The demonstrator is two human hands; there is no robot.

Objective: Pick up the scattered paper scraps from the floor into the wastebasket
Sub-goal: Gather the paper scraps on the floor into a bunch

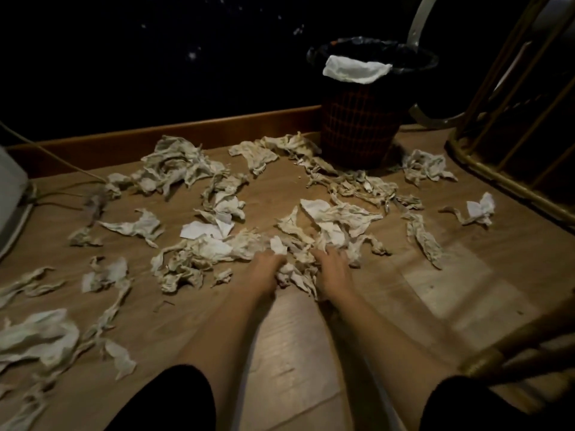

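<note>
Paper scraps (339,213) in dozens, two hands (267,270) (331,273), one wastebasket (361,129)

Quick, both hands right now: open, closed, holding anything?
Left hand: fingers curled into the paper scraps, gripping them.
Right hand: also curled, gripping the same bunch.

Wastebasket (361,129): dark body crossed by an orange-red grid lattice, lined with a glossy black bag (413,57); the sheet (354,70) over its rim is plain white. Paper scraps (174,169) in front of the wastebasket: cream to off-white, mottled dull grey-green, a few pieces clean white. Floor (280,337): tan-brown wood grain. Baseboard (186,132) left of the wastebasket: reddish-brown. Wall (155,57) behind it: black, flecked with white specks. Chair frame (497,169) to its right: golden-brown.
</note>
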